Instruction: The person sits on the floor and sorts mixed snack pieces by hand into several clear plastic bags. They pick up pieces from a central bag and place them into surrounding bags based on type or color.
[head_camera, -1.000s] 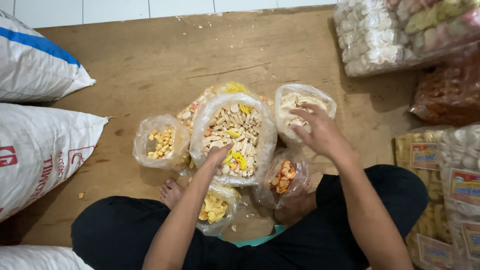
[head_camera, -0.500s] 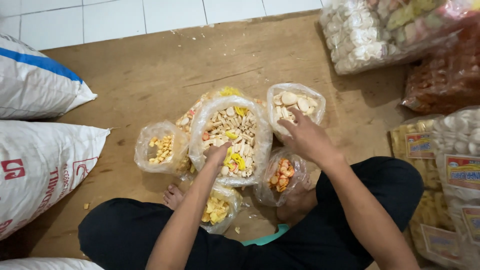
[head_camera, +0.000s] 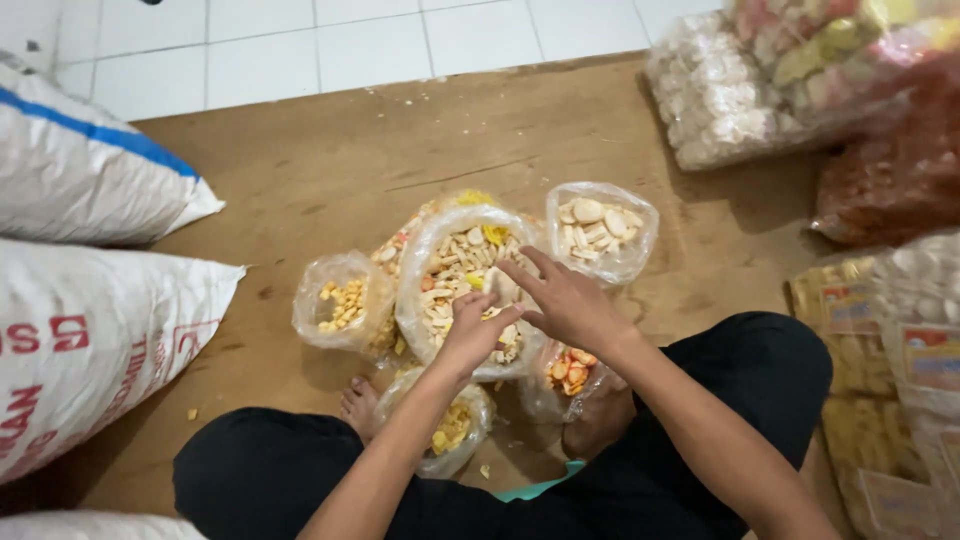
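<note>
**Both hands over the middle bag of crackers**

A person sits cross-legged on a wooden board (head_camera: 300, 170), and both hands meet over the big clear bag (head_camera: 432, 262) of pale stick-shaped crackers at the centre. The left hand (head_camera: 474, 335) reaches in from 6 o'clock, its fingers loosely curled down onto the crackers; whether it grips any piece I cannot tell. The right hand (head_camera: 562, 302) comes in from 4 o'clock and lies flat just above the same bag, fingers spread and released, holding nothing, and it touches or overlaps the left hand's fingertips.

Smaller open bags ring the middle one. At 9 o'clock sits a bag of small yellow bits (head_camera: 342, 303). At 1 o'clock is a bag of round white chips (head_camera: 600, 228). At 4 o'clock, partly under the right wrist, is a bag of orange pieces (head_camera: 570, 368). At 6 o'clock, beside a bare foot (head_camera: 358, 402), lies a bag of yellow chips (head_camera: 452, 428).

White woven sacks (head_camera: 100, 330) lie at far 9 o'clock, and large packed snack bags (head_camera: 800, 80) pile up from 1 to 4 o'clock.
</note>
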